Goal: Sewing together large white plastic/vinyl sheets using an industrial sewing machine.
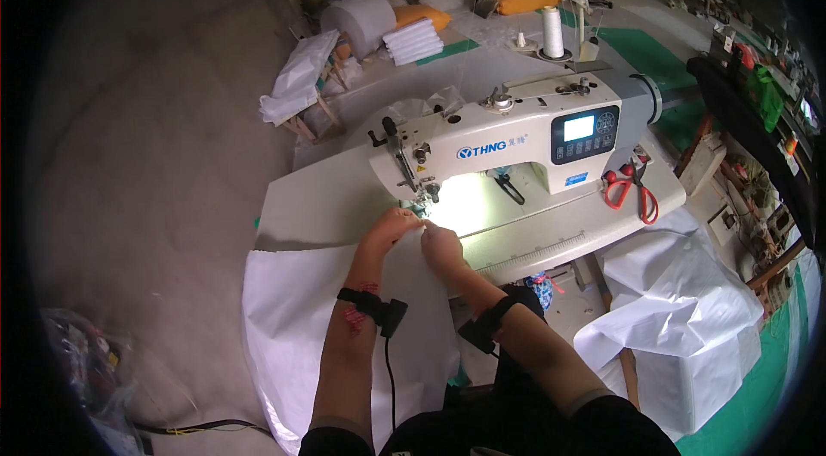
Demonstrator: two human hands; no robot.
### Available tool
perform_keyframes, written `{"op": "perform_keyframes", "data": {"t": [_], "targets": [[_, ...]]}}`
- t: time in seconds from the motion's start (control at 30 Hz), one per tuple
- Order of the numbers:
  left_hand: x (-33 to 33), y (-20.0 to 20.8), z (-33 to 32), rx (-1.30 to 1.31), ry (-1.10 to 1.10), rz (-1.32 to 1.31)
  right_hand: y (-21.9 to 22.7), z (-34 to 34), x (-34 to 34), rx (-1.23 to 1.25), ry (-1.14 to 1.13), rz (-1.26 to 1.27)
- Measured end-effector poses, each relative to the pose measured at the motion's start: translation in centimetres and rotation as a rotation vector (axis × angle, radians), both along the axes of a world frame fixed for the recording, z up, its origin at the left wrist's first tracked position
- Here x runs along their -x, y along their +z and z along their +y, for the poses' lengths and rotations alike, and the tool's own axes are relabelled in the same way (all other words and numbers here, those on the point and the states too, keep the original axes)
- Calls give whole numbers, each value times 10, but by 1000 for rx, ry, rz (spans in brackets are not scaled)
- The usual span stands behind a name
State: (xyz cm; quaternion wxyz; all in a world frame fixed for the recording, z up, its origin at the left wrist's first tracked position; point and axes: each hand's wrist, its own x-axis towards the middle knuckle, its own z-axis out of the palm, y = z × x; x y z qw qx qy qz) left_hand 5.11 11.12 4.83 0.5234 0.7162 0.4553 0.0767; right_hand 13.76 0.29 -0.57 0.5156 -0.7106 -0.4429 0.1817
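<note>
A white sewing machine (pixel 508 142) with a lit control panel stands in front of me, and its lamp brightens the bed by the needle. A large white sheet (pixel 275 318), smooth like woven plastic or fabric, hangs over the table's near edge and down across my lap. At the sheet's upper edge, just below the needle area, my left hand (pixel 395 225) is closed with its fingers bent. Close beside it, my right hand (pixel 441 248) pinches the same edge, thumb and fingers together. The fingertips nearly meet, and the exact grip is partly hidden.
Red-handled scissors (pixel 637 194) lie on the table's right end. A cone of white thread (pixel 552 33) stands behind the machine. More white sheeting (pixel 680 310) is heaped at the right. A large white roll (pixel 360 21) and a sheet-covered stand (pixel 301 77) are farther back.
</note>
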Motion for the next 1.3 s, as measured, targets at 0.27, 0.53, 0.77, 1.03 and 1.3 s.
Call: {"op": "perform_keyframes", "data": {"t": [0.27,0.53,0.77,1.03,1.3], "targets": [[6,-9,-4,87,-90,-226,-4,-4,9,161,24,-512],[0,-22,10,51,-2,-170,-5,-87,17,216,512,1040],[-6,-28,-3,-46,0,-190,2,-187,11,473,606,495],[-14,-32,1,135,139,-318,8,-38,-74,9,265,659],[-6,-27,1,185,137,-394,-27,18,-28,164,291,682]]}}
